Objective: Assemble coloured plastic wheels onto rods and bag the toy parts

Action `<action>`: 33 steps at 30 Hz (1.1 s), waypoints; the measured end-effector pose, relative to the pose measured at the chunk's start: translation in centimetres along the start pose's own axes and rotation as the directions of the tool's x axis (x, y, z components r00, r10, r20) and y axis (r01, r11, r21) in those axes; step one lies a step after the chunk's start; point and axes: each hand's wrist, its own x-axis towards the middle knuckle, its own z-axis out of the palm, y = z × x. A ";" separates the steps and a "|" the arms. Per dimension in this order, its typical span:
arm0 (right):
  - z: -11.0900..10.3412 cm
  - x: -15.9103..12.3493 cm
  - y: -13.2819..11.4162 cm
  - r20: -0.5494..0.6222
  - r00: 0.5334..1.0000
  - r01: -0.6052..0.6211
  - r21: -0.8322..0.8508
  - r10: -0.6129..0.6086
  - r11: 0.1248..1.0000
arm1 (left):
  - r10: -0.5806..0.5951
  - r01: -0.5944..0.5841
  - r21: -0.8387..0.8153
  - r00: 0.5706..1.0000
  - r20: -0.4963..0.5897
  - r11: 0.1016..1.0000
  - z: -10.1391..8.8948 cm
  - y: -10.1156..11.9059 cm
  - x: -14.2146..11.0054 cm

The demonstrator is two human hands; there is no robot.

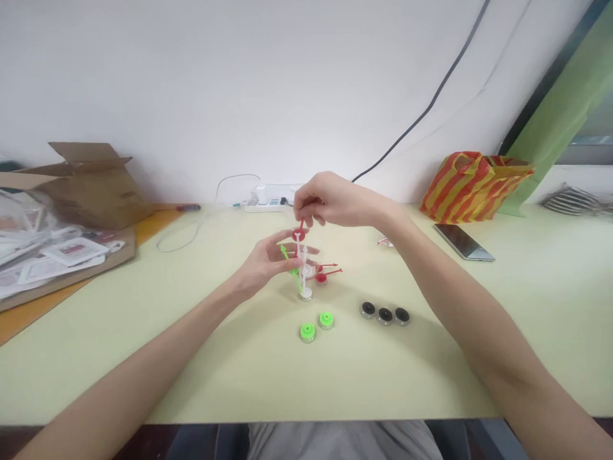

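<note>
Right grip: the right hand [320,199] comes from above, its fingertips narrow and pinched on a thin red stem [302,224]
Below this grip: a red disc [299,234] is at the lower end of the stem, above a white shaft [302,265]
Left grip: the left hand [267,259] has its fingers parted in a wide curve around the standing pieces, the thumb near the shaft; I cannot tell if it is pressing on something
Between the fingers: a green arrow piece [283,250] leans there
Under the hands: a white round base [305,294] is on the counter [230,377], and beside it red arrow pieces [322,278] point to the right
Nearer the person: two green discs [317,326] lie close together, with three black discs [385,315] in a row to their right
Right side: a dark phone [463,242] lies before a striped bag [472,188]
Left side: an open cardboard box [90,191] stands behind white packets [71,251]
At the wall: a power strip [264,205]
</note>
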 end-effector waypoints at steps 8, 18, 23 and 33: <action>-2.0 -1.4 -0.4 -0.050 0.997 -0.058 -0.059 0.055 0.997 | 0.029 -0.029 -0.009 1.000 0.005 1.000 0.2 -0.2 0.1; -0.3 -0.2 -0.2 -0.104 0.995 -0.004 -0.005 0.004 1.000 | -0.037 0.037 0.003 0.999 0.000 0.999 0.1 -0.2 0.0; 0.4 0.0 0.1 0.090 0.996 0.009 0.040 -0.012 0.999 | -0.039 0.040 0.054 0.999 -0.020 0.998 0.3 0.0 0.1; 1.3 0.7 0.9 0.189 0.981 0.002 0.181 -0.037 0.983 | -0.027 0.029 0.067 0.999 -0.036 0.997 0.3 -0.2 0.0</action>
